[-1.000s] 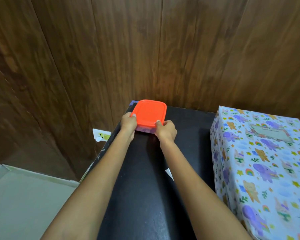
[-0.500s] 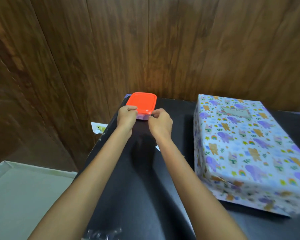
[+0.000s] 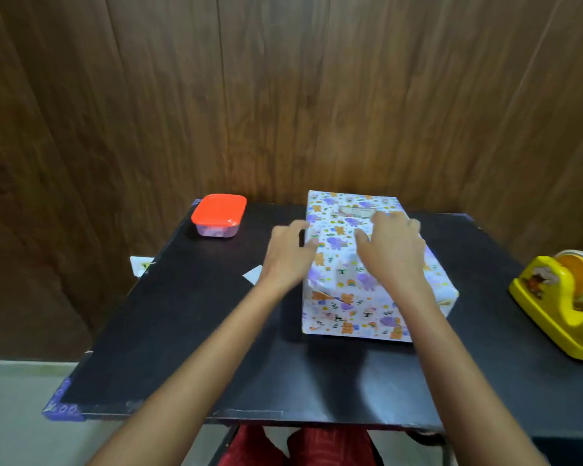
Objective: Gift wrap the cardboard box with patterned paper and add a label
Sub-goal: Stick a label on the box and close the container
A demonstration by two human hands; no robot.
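Two bare hands are seen on a rectangular box wrapped in white paper printed with purple elephants, orange bears and little rainbows (image 3: 347, 307), which is parked on the black tabletop (image 3: 182, 331) right of centre, its far end close to the wood-panelled wall (image 3: 283, 95). Wrapping looks fully done tbh: the near end is closed with folded flaps, a bit creased, and a pale rectangular label (image 3: 355, 211) is stuck on top toward the far end. The right hand (image 3: 391, 250) is laid flat on the top face, fingers spread. The left hand (image 3: 288, 253) is set against the box's left upper edge; it's blurry, so whether it's gripping can't be told. A clear plastic tub with a red lid (image 3: 218, 215) is sat at the far left corner, well apart, and a yellow tape dispenser (image 3: 566, 304) at the right edge.
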